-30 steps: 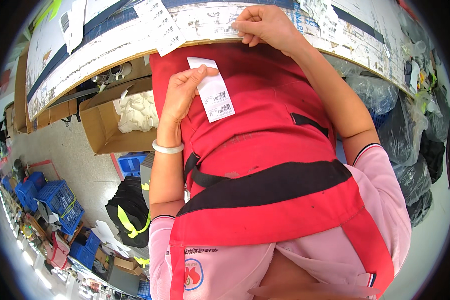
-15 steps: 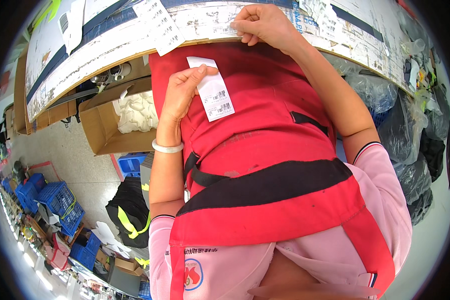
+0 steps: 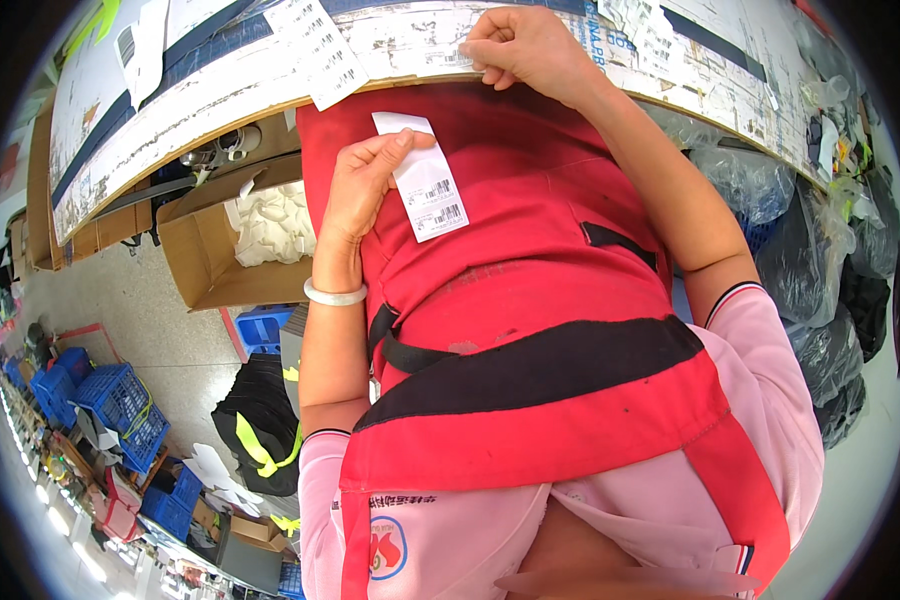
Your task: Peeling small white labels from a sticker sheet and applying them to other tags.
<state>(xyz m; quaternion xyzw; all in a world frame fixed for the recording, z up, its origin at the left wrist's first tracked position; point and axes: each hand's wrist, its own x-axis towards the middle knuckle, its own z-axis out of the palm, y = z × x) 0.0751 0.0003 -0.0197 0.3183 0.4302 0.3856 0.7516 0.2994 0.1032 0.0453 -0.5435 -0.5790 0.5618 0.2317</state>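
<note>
My left hand (image 3: 363, 185) is closed, thumb on top, around the upper part of a white strip of barcode labels (image 3: 433, 200). The strip hangs in front of my red apron (image 3: 530, 230), with its printed side showing at the lower end. At the front edge of the worktable (image 3: 240, 85), my right hand (image 3: 535, 52) makes a pinch, its fingertips at the end of a small white label (image 3: 448, 60) close to the table surface. Left of that hand, a sheet of barcode labels (image 3: 317, 55) lies partly over the table edge.
More label sheets (image 3: 635, 25) lie right of my right hand, and a white paper piece (image 3: 142, 55) lies far left. Under the table stands a cardboard box (image 3: 205, 260) with cream-coloured material. Plastic bags (image 3: 810, 260) crowd the right side; blue crates (image 3: 125, 405) stand on the floor at left.
</note>
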